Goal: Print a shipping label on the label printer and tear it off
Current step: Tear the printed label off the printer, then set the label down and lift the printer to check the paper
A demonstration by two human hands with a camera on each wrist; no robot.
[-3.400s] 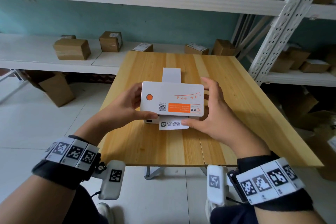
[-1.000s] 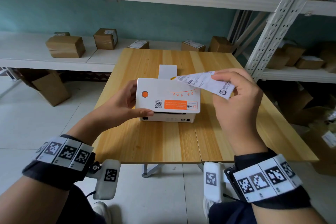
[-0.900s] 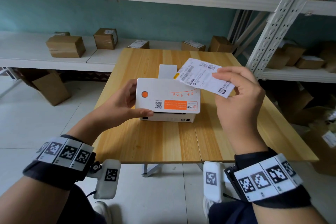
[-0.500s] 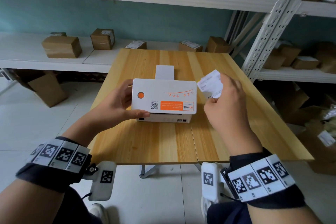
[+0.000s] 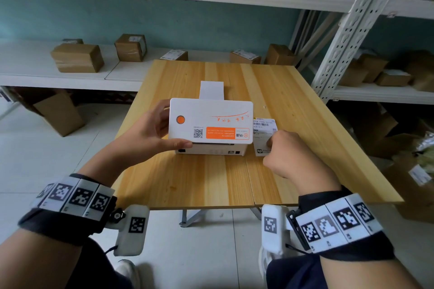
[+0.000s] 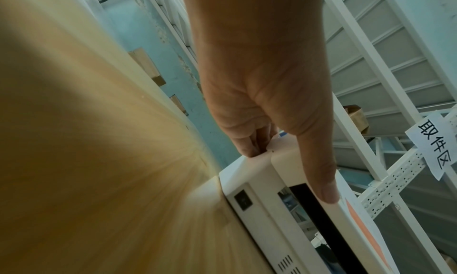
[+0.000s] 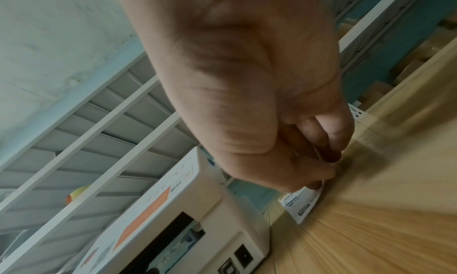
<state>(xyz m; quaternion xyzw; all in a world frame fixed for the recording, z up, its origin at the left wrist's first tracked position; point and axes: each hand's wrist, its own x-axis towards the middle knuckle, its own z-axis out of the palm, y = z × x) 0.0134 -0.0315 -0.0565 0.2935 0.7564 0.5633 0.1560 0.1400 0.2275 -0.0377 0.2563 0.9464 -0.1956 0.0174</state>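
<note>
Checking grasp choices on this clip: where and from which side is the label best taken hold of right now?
Judging by its pose, the label's near end, from the right. It lies low along the printer's right side, so the left edge is blocked. The right hand already pinches that end, a thin-sheet grip between thumb and fingertips.

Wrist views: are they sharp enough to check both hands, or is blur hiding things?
Left wrist view: tabletop smeared, but the left hand gripping the label printer reads clearly. Right wrist view: the wood is streaked and the right hand soft, yet its pinch on the shipping label shows. Head view: sharp centre, shelves bowed at the edges, no glare.
</note>
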